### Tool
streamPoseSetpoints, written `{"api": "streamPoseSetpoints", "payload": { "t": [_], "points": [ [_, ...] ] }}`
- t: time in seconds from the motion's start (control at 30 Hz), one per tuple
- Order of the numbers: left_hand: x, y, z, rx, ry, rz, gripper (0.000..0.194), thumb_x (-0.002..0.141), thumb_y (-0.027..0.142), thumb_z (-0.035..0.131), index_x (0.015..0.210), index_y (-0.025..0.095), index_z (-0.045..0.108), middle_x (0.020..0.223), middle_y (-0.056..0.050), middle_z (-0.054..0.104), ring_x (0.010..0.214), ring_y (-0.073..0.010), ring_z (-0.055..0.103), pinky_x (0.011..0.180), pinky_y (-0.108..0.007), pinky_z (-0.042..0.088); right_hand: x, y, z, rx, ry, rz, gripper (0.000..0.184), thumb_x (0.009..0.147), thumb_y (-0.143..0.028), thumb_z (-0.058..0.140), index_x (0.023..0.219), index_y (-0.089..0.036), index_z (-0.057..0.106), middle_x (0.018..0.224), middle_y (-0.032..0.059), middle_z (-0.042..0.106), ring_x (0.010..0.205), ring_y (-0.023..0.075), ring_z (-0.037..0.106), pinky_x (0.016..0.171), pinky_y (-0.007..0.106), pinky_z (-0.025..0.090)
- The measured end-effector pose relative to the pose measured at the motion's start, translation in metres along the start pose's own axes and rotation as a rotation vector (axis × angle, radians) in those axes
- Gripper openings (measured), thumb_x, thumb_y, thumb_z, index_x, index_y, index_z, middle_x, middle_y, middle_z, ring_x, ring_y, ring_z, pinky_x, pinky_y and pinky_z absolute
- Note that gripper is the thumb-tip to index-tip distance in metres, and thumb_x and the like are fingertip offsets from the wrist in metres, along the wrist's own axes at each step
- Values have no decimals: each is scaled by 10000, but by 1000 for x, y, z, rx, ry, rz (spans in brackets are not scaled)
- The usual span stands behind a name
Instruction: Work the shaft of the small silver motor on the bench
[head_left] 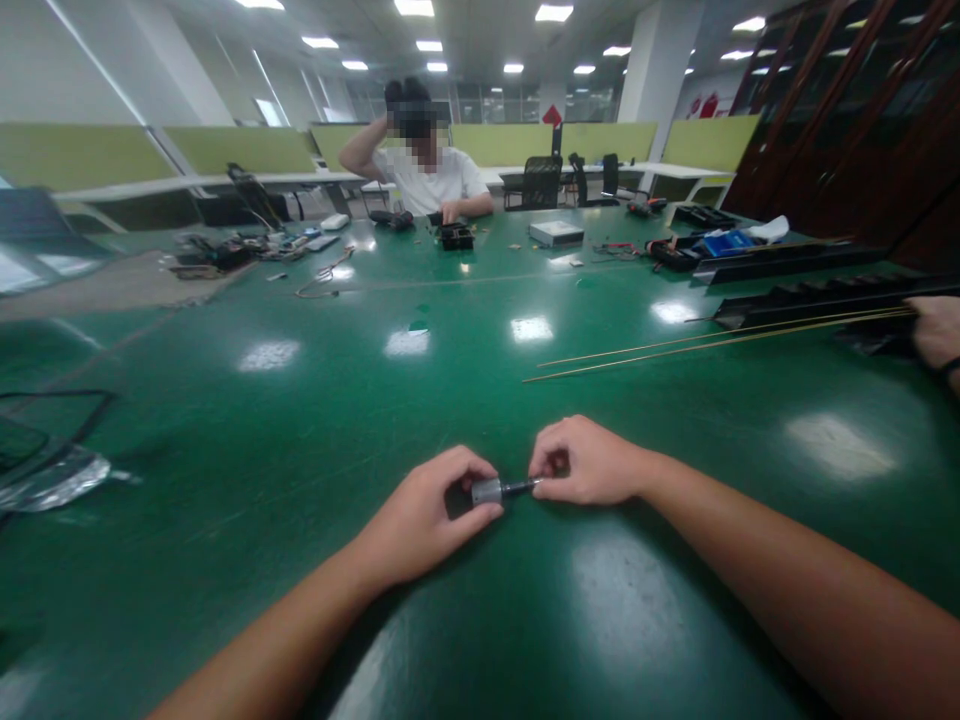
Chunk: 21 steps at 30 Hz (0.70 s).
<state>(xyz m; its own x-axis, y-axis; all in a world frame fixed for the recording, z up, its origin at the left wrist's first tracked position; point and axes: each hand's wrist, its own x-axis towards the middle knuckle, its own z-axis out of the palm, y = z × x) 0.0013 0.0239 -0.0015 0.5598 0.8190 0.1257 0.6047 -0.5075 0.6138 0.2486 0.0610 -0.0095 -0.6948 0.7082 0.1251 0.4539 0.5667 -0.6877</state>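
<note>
Low over the green table, my left hand (431,510) grips a small grey metal cylinder (487,491) between thumb and fingers. A thin dark shaft (516,488) sticks out of the cylinder toward the right; it could belong to a small motor, but the kind is not clear. My right hand (589,462) pinches the shaft's far end with thumb and forefinger. The very tip is hidden by those fingertips. Cylinder and shaft lie roughly level, in line between both hands.
At the right edge a co-worker's hand (937,330) is by long thin rods (675,345) reaching over the green table (315,420). Across sits another person (431,170) near electronic parts. Black channels (795,262) lie right; cables and foil (64,480) lie left.
</note>
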Motion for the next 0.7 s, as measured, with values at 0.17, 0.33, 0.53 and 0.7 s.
{"api": "streamPoseSetpoints", "payload": {
  "t": [0.17, 0.33, 0.53, 0.7],
  "points": [
    [0, -2, 4, -9, 26, 29, 176, 843, 242, 681, 1003, 201, 623, 961, -35, 636, 880, -191, 602, 778, -297, 474, 4, -13, 22, -136, 144, -113, 69, 794, -218, 709, 836, -164, 724, 778, 33, 678, 748, 155, 589, 693, 265, 424],
    [0, -1, 2, -15, 22, 33, 181, 853, 257, 680, 1016, 200, 624, 959, -32, 629, 877, -186, 595, 777, -291, 468, 2, -14, 28, -165, 159, -142, 92, 831, -222, 682, 895, -174, 727, 841, 44, 708, 808, 169, 607, 746, 276, 442],
    [0, 2, -2, -34, -1, 7, 177, 954, 332, 554, 1020, 205, 659, 917, -30, 657, 836, -174, 606, 760, -283, 474, 1, -14, 27, -176, 149, -158, 107, 838, -244, 687, 912, -181, 730, 844, 42, 710, 803, 166, 613, 743, 275, 445],
    [1, 3, -1, -19, -4, 18, 165, 912, 311, 601, 1017, 195, 653, 923, -42, 663, 839, -183, 607, 752, -287, 484, 1, -14, 27, -170, 150, -159, 105, 836, -234, 688, 915, -178, 729, 847, 43, 714, 798, 166, 617, 738, 275, 444]
  ]
}}
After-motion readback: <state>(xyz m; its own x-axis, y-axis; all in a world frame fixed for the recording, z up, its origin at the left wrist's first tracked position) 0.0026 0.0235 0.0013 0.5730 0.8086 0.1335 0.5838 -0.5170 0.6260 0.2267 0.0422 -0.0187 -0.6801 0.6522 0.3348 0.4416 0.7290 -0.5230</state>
